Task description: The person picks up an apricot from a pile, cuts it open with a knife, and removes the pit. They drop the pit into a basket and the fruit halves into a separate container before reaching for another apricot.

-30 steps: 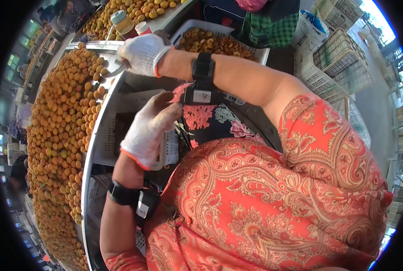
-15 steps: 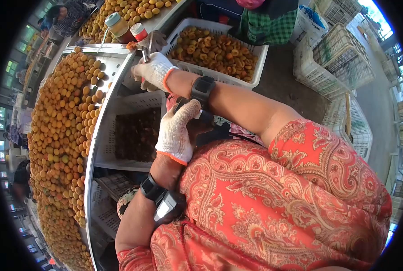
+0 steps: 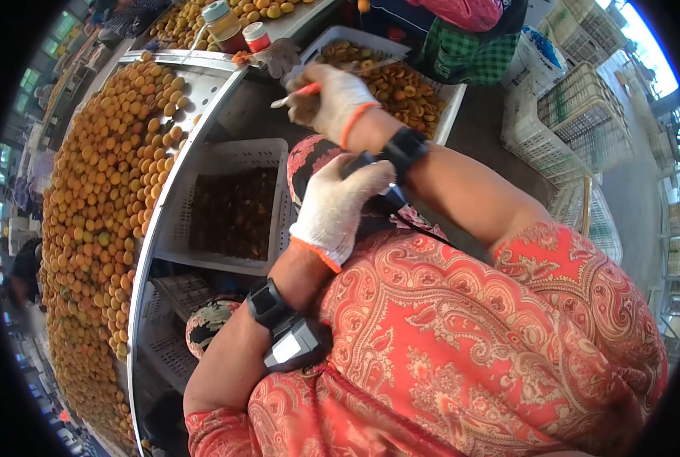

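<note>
My right grip (image 3: 334, 103), gloved, is folded round a slim red-and-white tool (image 3: 306, 90). My left grip (image 3: 336, 202), also gloved, lies with its thumb near a black wrist device (image 3: 392, 199); its fingers are partly hidden, so I cannot tell what it holds. The right grip obstructs part of a white crate (image 3: 453, 107) of halved fruit (image 3: 412, 95). Whole orange fruit (image 3: 96, 198) is heaped on the counter (image 3: 199, 90). The tool's pale end points away from the crate; its outline is blurred.

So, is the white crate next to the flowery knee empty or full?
Partly full: dark brown bits lie in the white crate, with bare wall showing above them.
</note>
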